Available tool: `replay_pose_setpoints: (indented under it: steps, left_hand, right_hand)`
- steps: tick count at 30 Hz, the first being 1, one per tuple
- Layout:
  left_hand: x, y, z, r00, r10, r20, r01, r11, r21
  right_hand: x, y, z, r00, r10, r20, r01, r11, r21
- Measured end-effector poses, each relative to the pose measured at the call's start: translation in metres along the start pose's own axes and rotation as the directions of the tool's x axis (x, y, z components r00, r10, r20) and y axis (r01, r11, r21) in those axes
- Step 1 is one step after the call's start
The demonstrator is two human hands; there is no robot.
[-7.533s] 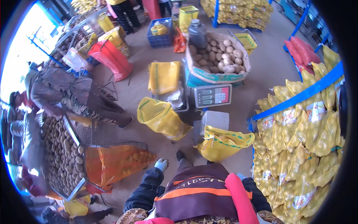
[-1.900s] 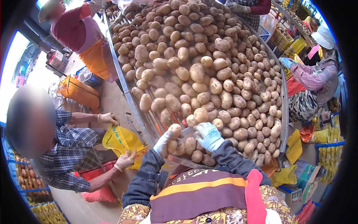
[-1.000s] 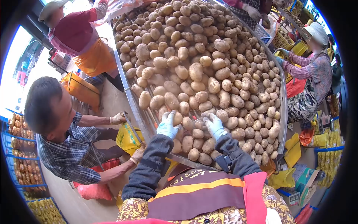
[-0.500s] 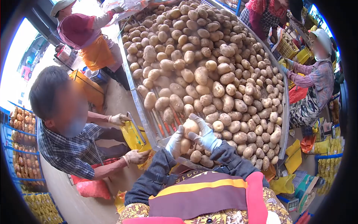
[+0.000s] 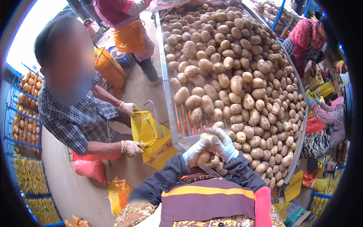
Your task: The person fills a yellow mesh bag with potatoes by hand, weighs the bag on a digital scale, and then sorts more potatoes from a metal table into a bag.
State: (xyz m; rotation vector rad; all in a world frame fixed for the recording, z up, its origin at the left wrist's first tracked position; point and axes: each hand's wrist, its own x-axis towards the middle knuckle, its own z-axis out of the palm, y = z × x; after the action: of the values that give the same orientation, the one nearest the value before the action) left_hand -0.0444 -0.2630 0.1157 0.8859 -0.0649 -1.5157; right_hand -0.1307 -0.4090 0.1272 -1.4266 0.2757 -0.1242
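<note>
Both my hands wear pale gloves and are close together at the near corner of a metal sorting table [image 5: 169,109]. My left hand [image 5: 196,152] is wrapped round a potato [image 5: 203,157]. My right hand [image 5: 222,143] curls over another potato [image 5: 212,143], partly hidden by the fingers. A large heap of potatoes [image 5: 242,83] lies on the table just beyond my hands, with bare slats showing at its left edge.
At the left a co-worker [image 5: 75,121] in a checked shirt holds a yellow bag [image 5: 145,128] on a metal frame. Other people stand at the table's far left and right sides. Racks of bagged potatoes [image 5: 28,125] line the far left.
The view has turned left, so the table appears further right. My hands have come closer together round the potatoes. The co-worker's yellow bag now shows more fully.
</note>
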Motion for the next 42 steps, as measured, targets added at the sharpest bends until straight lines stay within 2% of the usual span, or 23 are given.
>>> replay_pose_setpoints:
  steps: [2,4,5,7,9,12,14,15,16,18,20,21,22,24,26,28,30,32,36,38,40,41,42]
  left_hand:
    - [-0.014,-0.007,-0.006,0.987,0.163,-0.007,-0.163,0.985,-0.049]
    - [-0.023,-0.013,-0.052,0.977,0.151,0.154,-0.112,0.965,-0.238]
    - [-0.04,-0.001,-0.046,0.953,0.283,-0.11,-0.302,0.923,-0.241]
    - [-0.059,0.007,-0.1,0.903,0.337,-0.266,-0.394,0.897,-0.202]
    - [-0.079,0.016,-0.135,0.753,0.418,-0.507,-0.58,0.787,-0.212]
    - [-0.09,0.014,-0.224,0.666,0.273,-0.694,-0.636,0.694,-0.337]
    - [-0.086,0.024,-0.239,0.393,0.076,-0.916,-0.687,0.687,-0.238]
    - [-0.091,0.025,-0.252,0.517,0.078,-0.852,-0.698,0.615,-0.367]
    - [-0.088,0.022,-0.259,0.519,0.076,-0.851,-0.699,0.612,-0.371]
    - [-0.09,0.039,-0.214,0.651,0.368,-0.663,-0.733,0.53,-0.426]
    - [-0.093,0.051,-0.17,0.697,0.41,-0.588,-0.705,0.541,-0.458]
    - [-0.088,0.054,-0.152,0.723,0.418,-0.549,-0.681,0.562,-0.469]
    - [-0.075,0.054,-0.14,0.76,0.42,-0.496,-0.644,0.59,-0.487]
    - [-0.056,0.042,-0.131,0.872,0.403,-0.278,-0.489,0.739,-0.463]
    - [-0.033,0.032,-0.096,0.893,0.42,-0.16,-0.436,0.897,-0.079]
    - [-0.008,0.023,-0.061,0.921,0.243,-0.305,-0.219,0.969,0.111]
    - [0.017,0.008,-0.052,0.954,0.224,-0.198,-0.177,0.958,0.228]
    - [0.034,0.004,-0.031,0.944,0.13,-0.302,-0.017,0.936,0.351]
    - [0.071,0.008,-0.011,0.949,0.237,-0.21,-0.108,0.866,0.489]
    - [0.098,0.012,-0.011,0.933,0.349,-0.092,-0.183,0.677,0.713]
    - [0.132,0.016,-0.017,0.825,0.539,0.171,-0.335,0.222,0.916]
    - [0.135,0.031,0.005,0.801,0.542,0.255,-0.338,0.057,0.94]
    - [0.136,0.044,0.03,0.851,0.504,0.148,-0.22,0.086,0.972]
  right_hand:
    - [0.004,0.004,-0.005,0.998,-0.039,0.055,0.039,0.999,0.008]
    - [0.004,0.008,-0.006,0.994,-0.075,-0.081,0.062,0.986,-0.152]
    - [0.002,0.016,-0.015,0.99,0.011,-0.142,-0.032,0.989,-0.146]
    - [-0.002,0.041,-0.037,0.959,0.087,-0.268,-0.105,0.993,-0.053]
    - [-0.013,0.053,-0.052,0.93,0.125,-0.345,-0.129,0.992,0.011]
    - [-0.029,0.063,-0.07,0.87,0.281,-0.405,-0.298,0.954,0.021]
    - [-0.033,0.065,-0.07,0.88,0.254,-0.401,-0.284,0.959,-0.018]
    - [-0.033,0.064,-0.07,0.883,0.253,-0.396,-0.284,0.958,-0.023]
    - [-0.032,0.065,-0.069,0.865,0.272,-0.423,-0.298,0.955,0.005]
    - [-0.031,0.073,-0.071,0.842,0.3,-0.449,-0.317,0.948,0.04]
    - [-0.03,0.091,-0.082,0.875,0.062,-0.481,-0.179,0.963,-0.202]
    - [-0.029,0.072,-0.066,0.882,0.066,-0.466,-0.209,0.942,-0.262]
    - [-0.027,0.068,-0.063,0.902,-0.205,-0.379,-0.127,0.714,-0.688]
    - [-0.018,0.04,-0.05,0.965,-0.172,-0.2,-0.102,0.456,-0.884]
    - [-0.016,0.038,-0.037,0.994,-0.019,-0.111,-0.104,0.228,-0.968]
    - [-0.018,0.047,-0.037,0.993,0.09,-0.071,-0.08,0.095,-0.992]
    - [-0.029,0.071,-0.05,1.0,-0.002,-0.015,-0.015,0.101,-0.995]
    - [-0.047,0.074,-0.061,0.991,-0.125,-0.036,-0.026,0.083,-0.996]
    - [-0.082,0.078,-0.086,0.979,-0.184,-0.087,-0.065,0.124,-0.99]
    - [-0.091,0.065,-0.097,0.965,-0.219,-0.143,-0.096,0.211,-0.973]
    - [-0.088,0.069,-0.116,0.892,-0.346,-0.291,-0.193,0.289,-0.938]
    - [-0.085,0.061,-0.127,0.871,-0.399,-0.285,-0.193,0.255,-0.948]
    - [-0.077,0.056,-0.136,0.849,-0.412,-0.331,-0.223,0.29,-0.931]
